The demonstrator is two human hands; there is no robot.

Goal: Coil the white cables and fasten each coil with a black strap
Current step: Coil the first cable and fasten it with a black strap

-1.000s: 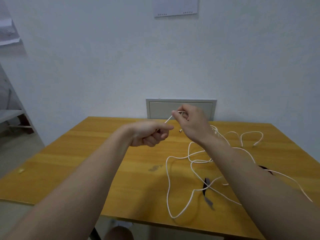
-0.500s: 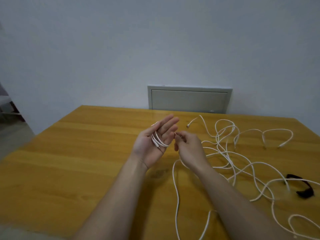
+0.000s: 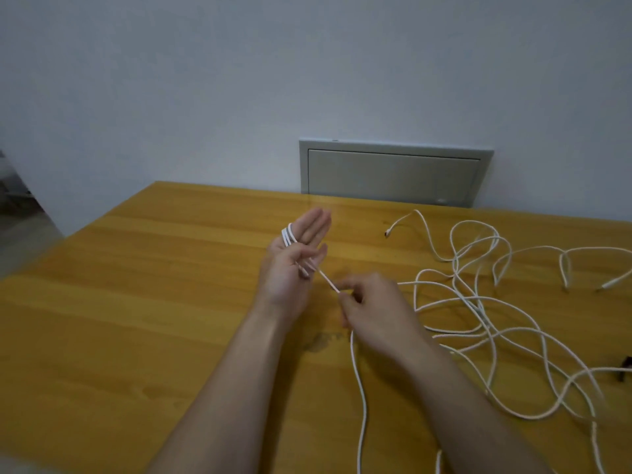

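The left hand (image 3: 290, 268) stands with fingers straight, a few turns of white cable (image 3: 289, 235) wound round them and the thumb folded over the strands. Just right of it, the right hand (image 3: 372, 309) pinches the taut stretch, which slants from the left palm rightward and back toward the person. I'd keep that tension even and lay each turn beside the last. The rest sprawls well right of the left hand, with a black strap (image 3: 626, 369) farthest right.
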